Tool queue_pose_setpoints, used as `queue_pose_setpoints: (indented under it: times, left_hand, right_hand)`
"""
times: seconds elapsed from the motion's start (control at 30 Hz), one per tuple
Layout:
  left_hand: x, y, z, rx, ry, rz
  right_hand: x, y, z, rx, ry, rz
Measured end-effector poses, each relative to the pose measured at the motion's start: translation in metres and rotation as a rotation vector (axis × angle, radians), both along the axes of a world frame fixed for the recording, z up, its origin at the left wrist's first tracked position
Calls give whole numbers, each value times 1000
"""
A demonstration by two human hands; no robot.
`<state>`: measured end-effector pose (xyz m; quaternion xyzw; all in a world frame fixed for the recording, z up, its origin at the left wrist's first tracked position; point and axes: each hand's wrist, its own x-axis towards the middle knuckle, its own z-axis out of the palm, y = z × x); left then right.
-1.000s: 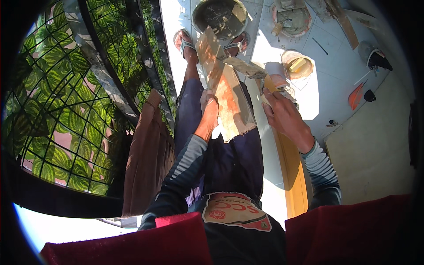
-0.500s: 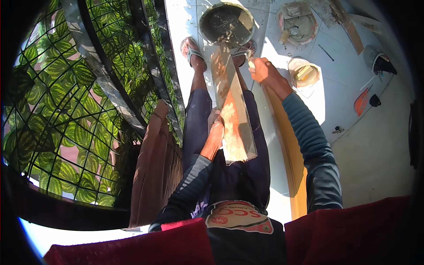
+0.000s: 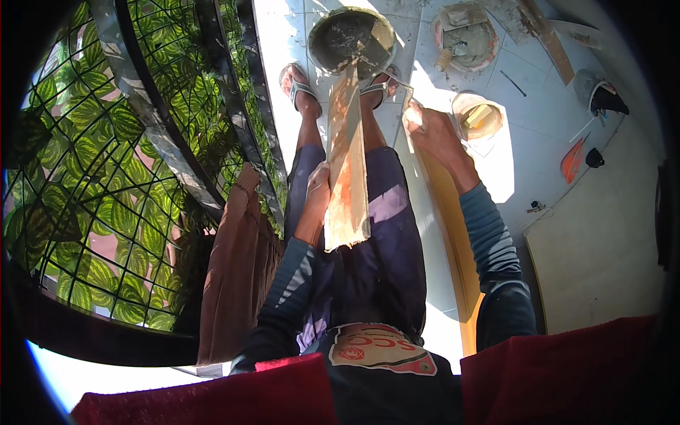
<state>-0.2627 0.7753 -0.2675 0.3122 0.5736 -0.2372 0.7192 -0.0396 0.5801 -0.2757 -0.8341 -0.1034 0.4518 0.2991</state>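
Right hand (image 3: 438, 138) had drawn back a little toward the body, and the board (image 3: 347, 156) had swung straighter, so only the left hand (image 3: 316, 195) was supporting it.

Left grip was clasped on the board's left edge; right grip was closed around a trowel (image 3: 409, 93), whose handle was mostly hidden and whose thin metal blade showed edge-on, apart from the board. Long, flat and narrow, this board lay between the legs, with orange-brown stains, pale crust and a ragged near end. Its far end reached the round bucket (image 3: 312, 51), where grey, wet-looking paste (image 3: 343, 35) lay; whether they touched, I could not tell.
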Motion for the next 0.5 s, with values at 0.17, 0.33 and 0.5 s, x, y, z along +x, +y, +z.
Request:
queue_pose_setpoints:
  times: [0.17,0.33,0.5]
  left_hand:
    - [25,19,12,-281,183,141]
    - [19,48,1,-828,-88,570]
    - [29,61,-26,-1215,-197,762]
  right_hand:
    - [-10,-13,-53,-135,-181,106]
    - [-21,-14,-99,-301,-194,224]
    - [-38,-33,-100,-148,-141,216]
